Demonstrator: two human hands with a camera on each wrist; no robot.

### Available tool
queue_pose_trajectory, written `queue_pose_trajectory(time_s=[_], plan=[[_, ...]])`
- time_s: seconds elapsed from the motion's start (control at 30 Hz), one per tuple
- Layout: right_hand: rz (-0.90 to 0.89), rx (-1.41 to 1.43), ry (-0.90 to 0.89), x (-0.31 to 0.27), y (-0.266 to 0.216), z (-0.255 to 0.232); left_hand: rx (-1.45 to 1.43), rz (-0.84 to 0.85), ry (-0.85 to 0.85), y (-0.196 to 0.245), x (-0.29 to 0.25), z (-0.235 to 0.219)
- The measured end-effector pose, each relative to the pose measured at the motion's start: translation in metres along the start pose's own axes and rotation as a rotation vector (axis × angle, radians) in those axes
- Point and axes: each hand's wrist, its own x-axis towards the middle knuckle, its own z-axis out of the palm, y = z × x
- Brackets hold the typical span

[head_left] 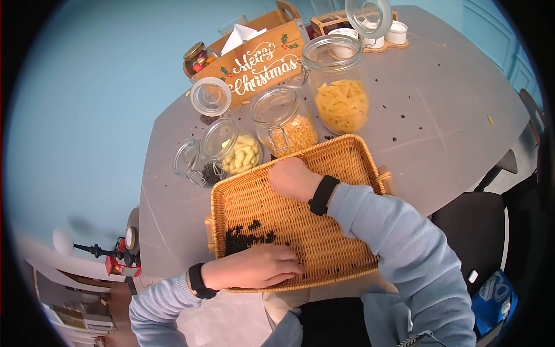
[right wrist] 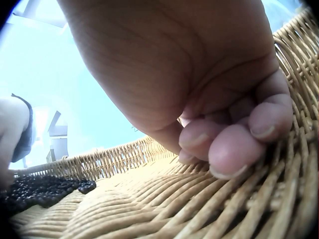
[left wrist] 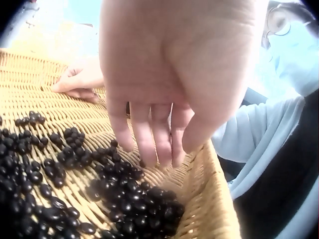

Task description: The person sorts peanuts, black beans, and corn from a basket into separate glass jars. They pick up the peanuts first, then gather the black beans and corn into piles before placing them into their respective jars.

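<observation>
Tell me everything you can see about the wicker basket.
The wicker basket is a shallow, rectangular, tan weave with a wooden-looking handle at each short end. It sits skewed, its far side over the grey table. Black beans lie on its floor toward the left end. The right hand seems to touch it by the far wall; the left hand reaches inside.

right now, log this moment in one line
wicker basket: black beans at left | left hand: beside beans | right hand: curled, basket's far side
</observation>
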Motion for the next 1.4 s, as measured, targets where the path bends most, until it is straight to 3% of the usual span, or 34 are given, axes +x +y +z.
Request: queue_pose_trajectory(time_s=[0.2, 0.37, 0.47, 0.5, 0.6, 0.67, 0.8, 0.87, 1.0, 1.07, 1.13, 1.27, 1.4], plan=[[-0.010, -0.007, -0.002, 0.000, 0.000, 0.001, -0.169, 0.004, -0.013, -0.005, 0.006, 0.014], [0.014, -0.014, -0.025, 0.001, -0.002, 0.000, -0.053, -0.100, -0.192, -0.005, -0.005, -0.014], [0.033, -0.047, -0.080, 0.002, -0.003, -0.003, 0.064, -0.066, 0.070, -0.015, -0.005, -0.020], [0.032, -0.038, -0.075, 0.001, -0.003, -0.003, 0.114, -0.128, 0.120, -0.015, -0.003, -0.024], [0.030, -0.022, -0.058, 0.001, -0.002, -0.003, 0.077, -0.176, 0.251, -0.029, 0.002, -0.022], [0.028, -0.014, -0.045, 0.001, -0.001, -0.002, 0.008, -0.150, 0.252, -0.031, 0.004, -0.013], [0.025, 0.006, -0.028, 0.000, 0.000, -0.001, -0.119, -0.062, 0.079, -0.022, 0.004, -0.001], [0.026, 0.014, -0.034, 0.001, 0.000, -0.001, -0.151, -0.034, -0.150, -0.019, -0.001, -0.002], [0.018, 0.009, -0.019, 0.000, 0.000, 0.000, -0.164, -0.188, -0.221, -0.010, -0.010, -0.020], [0.027, 0.000, -0.017, 0.000, -0.001, 0.001, -0.087, -0.253, -0.030, -0.013, -0.011, -0.033], [0.027, 0.009, 0.008, 0.000, -0.001, 0.001, 0.164, -0.252, 0.185, -0.030, -0.015, -0.038], [0.029, 0.001, -0.035, 0.000, -0.001, -0.002, 0.284, -0.329, 0.210, -0.057, -0.027, -0.040], [0.021, 0.000, 0.000, -0.001, -0.001, -0.003, -0.010, -0.360, 0.042, -0.051, -0.032, -0.027]])
